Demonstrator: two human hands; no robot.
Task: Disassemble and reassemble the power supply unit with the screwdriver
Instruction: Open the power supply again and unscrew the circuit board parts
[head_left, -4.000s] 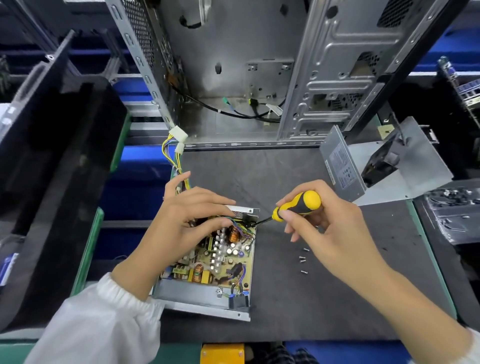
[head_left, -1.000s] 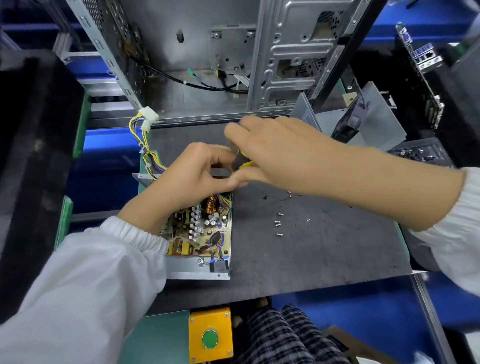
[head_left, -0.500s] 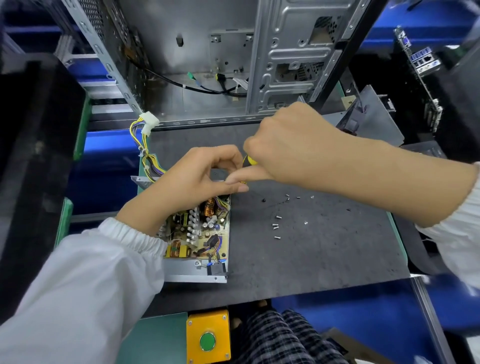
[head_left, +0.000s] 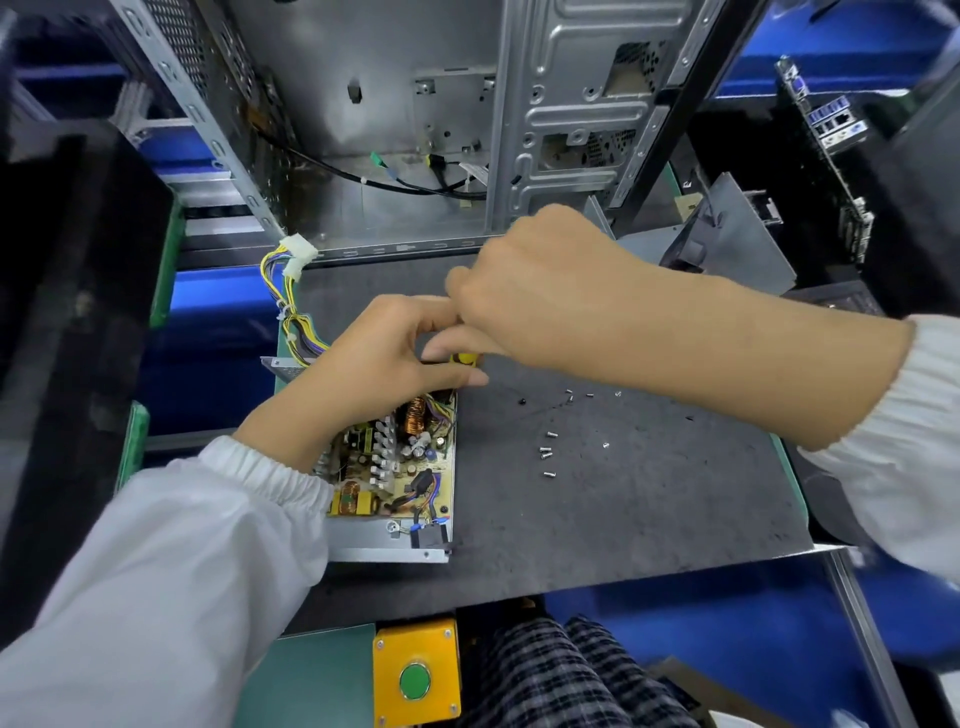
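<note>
Your left hand (head_left: 379, 353) steadies the power supply unit (head_left: 400, 467) while your right hand (head_left: 545, 296) grips the screwdriver (head_left: 464, 359) upright over a far-corner screw, seemingly mid-disassembly; keep it vertical.

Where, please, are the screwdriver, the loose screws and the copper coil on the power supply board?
screwdriver (head_left: 464, 359): head view, yellow handle below the right hand.
loose screws (head_left: 545, 453): head view, cluster on the dark mat.
copper coil (head_left: 415, 415): head view, its windings.

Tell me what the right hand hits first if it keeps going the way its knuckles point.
The right hand points left, so probably the left hand's fingertips, already close or touching above the open grey metal power supply unit. Depth is unclear.
</note>
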